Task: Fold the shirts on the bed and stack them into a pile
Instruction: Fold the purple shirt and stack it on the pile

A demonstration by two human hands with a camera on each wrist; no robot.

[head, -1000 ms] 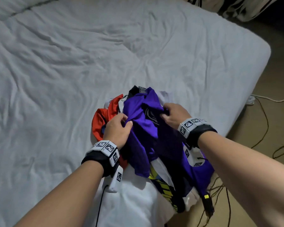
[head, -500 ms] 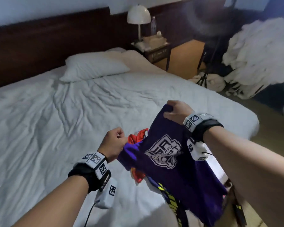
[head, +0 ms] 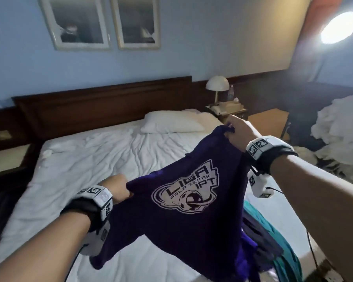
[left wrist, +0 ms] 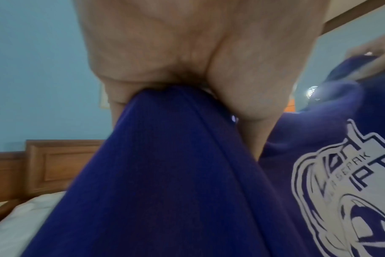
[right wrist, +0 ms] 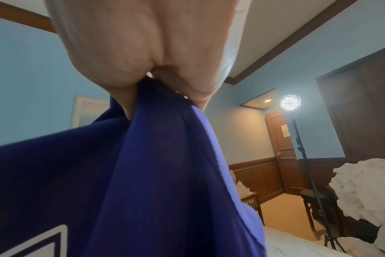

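With the left hand (head: 118, 188) and right hand (head: 235, 133) each pinching the purple jersey (head: 183, 216) mid-frame above the bed (head: 90, 159), its hanging hem could easily drag the leftover shirts (head: 273, 241) off at lower right.

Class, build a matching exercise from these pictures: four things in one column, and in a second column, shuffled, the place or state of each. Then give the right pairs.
Things
1. purple shirt
2. pillow
3. lamp
4. teal garment

Places or states
A. stands on the nightstand beside the bed
B. lies in the clothes heap at the bed's near right edge
C. held up in the air between the left hand and the right hand
D. lies at the head of the bed

Pairs: 1-C, 2-D, 3-A, 4-B
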